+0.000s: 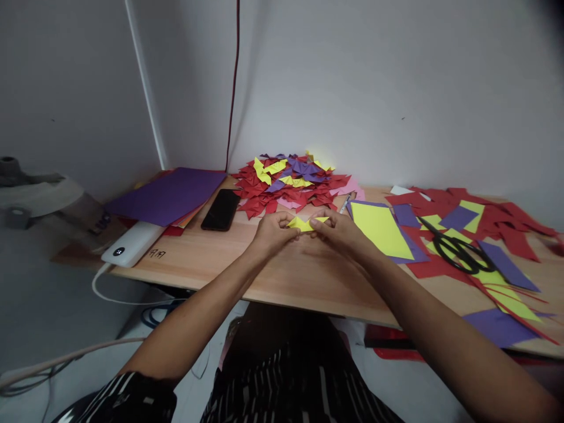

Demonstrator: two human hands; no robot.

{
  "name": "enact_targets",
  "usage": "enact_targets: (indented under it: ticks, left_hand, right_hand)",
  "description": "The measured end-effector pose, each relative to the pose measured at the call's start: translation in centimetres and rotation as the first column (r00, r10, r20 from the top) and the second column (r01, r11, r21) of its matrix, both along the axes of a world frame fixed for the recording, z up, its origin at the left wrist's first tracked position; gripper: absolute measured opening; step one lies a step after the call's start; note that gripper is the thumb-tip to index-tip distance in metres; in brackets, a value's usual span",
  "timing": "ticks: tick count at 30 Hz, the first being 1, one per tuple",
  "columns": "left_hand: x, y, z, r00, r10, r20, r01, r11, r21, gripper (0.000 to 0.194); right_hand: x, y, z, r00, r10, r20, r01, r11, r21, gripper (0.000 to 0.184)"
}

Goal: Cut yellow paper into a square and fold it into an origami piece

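Observation:
Between my two hands, just above the table's front half, is a small folded piece of yellow paper with pointed ends. My left hand pinches its left end, and my right hand pinches the right end. Right behind them rises a heap of folded paper pieces, mostly red, with yellow, purple and pink ones among them. To the right of my right hand lies a yellow paper sheet on top of purple paper.
Black-handled scissors lie among red, yellow and purple paper scraps on the right. A black phone, stacked purple sheets and a white power bank with a cable are on the left. A wall stands behind the table.

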State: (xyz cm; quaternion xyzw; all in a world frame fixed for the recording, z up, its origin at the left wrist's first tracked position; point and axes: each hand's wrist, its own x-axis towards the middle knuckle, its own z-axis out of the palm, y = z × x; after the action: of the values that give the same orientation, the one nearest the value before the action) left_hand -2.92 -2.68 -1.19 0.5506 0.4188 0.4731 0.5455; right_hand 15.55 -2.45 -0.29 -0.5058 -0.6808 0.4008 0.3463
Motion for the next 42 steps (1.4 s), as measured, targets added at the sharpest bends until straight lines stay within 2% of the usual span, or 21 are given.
enact_targets:
  ticks: [2, 5, 8, 11, 16, 22, 29, 35, 42]
  left_hand:
    - [0.0, 0.0, 0.2, 0.999, 0.0, 0.034, 0.001, 1.0, -0.01, 0.013]
    - [0.1, -0.2, 0.5, 0.997, -0.02, 0.076, 0.024, 0.999, -0.048, 0.015]
    - [0.2, -0.4, 0.9, 0.992, -0.027, 0.119, 0.04, 0.994, -0.102, 0.018]
    - [0.3, -0.6, 0.9, 0.99, -0.035, 0.138, 0.053, 0.99, -0.132, 0.02]
    - [0.0, -0.6, 0.7, 0.984, -0.122, 0.132, 0.142, 0.977, -0.157, 0.024]
    - [-0.2, -0.6, 0.6, 0.982, -0.148, 0.12, 0.166, 0.974, -0.153, 0.023]
    - [-0.1, -0.6, 0.5, 0.977, -0.138, 0.165, 0.163, 0.975, -0.149, 0.023]
    - [-0.2, -0.7, 0.6, 0.965, -0.238, 0.105, 0.252, 0.958, -0.139, 0.02]
    - [-0.1, -0.7, 0.5, 0.955, -0.295, 0.021, 0.296, 0.95, -0.104, 0.016]
  right_hand:
    - [-0.2, -0.1, 0.3, 1.0, -0.01, 0.019, 0.01, 1.0, -0.019, 0.042]
    - [-0.6, -0.3, 0.7, 0.986, -0.047, 0.159, 0.052, 0.998, -0.026, 0.051]
    - [-1.0, -0.4, 0.7, 0.974, -0.065, 0.217, 0.06, 0.998, 0.032, 0.056]
    - [-1.0, -0.3, 0.5, 0.983, -0.028, 0.183, 0.006, 0.993, 0.121, 0.051]
    - [-0.9, -0.6, 0.2, 0.987, 0.142, 0.082, -0.154, 0.972, 0.176, 0.037]
    - [-0.9, -1.2, 0.1, 0.99, 0.134, 0.051, -0.141, 0.972, 0.19, 0.034]
    - [-1.1, -0.8, 0.0, 0.993, 0.028, 0.111, -0.04, 0.993, 0.109, 0.048]
    - [-1.1, -1.0, 0.0, 0.991, 0.125, 0.051, -0.131, 0.979, 0.158, 0.033]
    - [-0.8, -0.9, 0.3, 0.988, 0.08, 0.134, -0.107, 0.973, 0.206, 0.04]
